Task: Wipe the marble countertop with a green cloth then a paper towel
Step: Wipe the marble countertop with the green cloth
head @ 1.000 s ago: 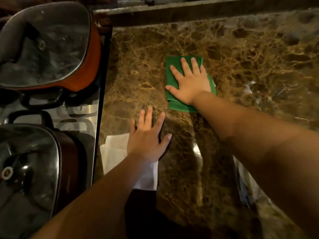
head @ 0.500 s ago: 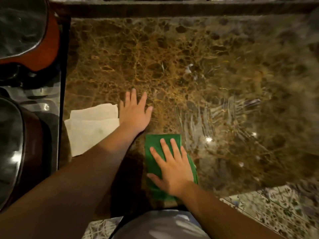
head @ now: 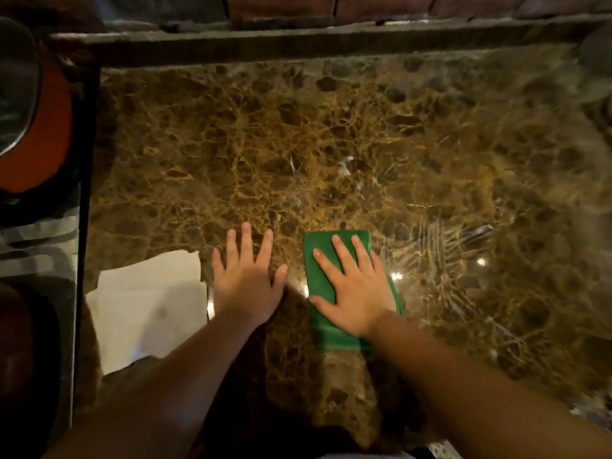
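Note:
The brown marble countertop (head: 298,144) fills the view. A folded green cloth (head: 319,260) lies flat on it near the front edge. My right hand (head: 357,293) presses down on the cloth, palm flat and fingers spread. My left hand (head: 246,279) rests flat on the bare marble just left of the cloth, holding nothing. A white paper towel (head: 149,303) lies on the counter left of my left hand, its lower part hidden by my forearm. Wet streaks (head: 440,246) shine on the marble right of the cloth.
A stovetop (head: 43,233) borders the counter on the left. An orange pot with a glass lid (head: 43,134) stands on it, and a dark pot (head: 20,342) sits nearer me. A raised stone ledge (head: 331,41) runs along the back.
My right hand dragged the cloth from the far middle of the counter toward me, then pushed it out a little, level with my left hand. The left hand stayed planted.

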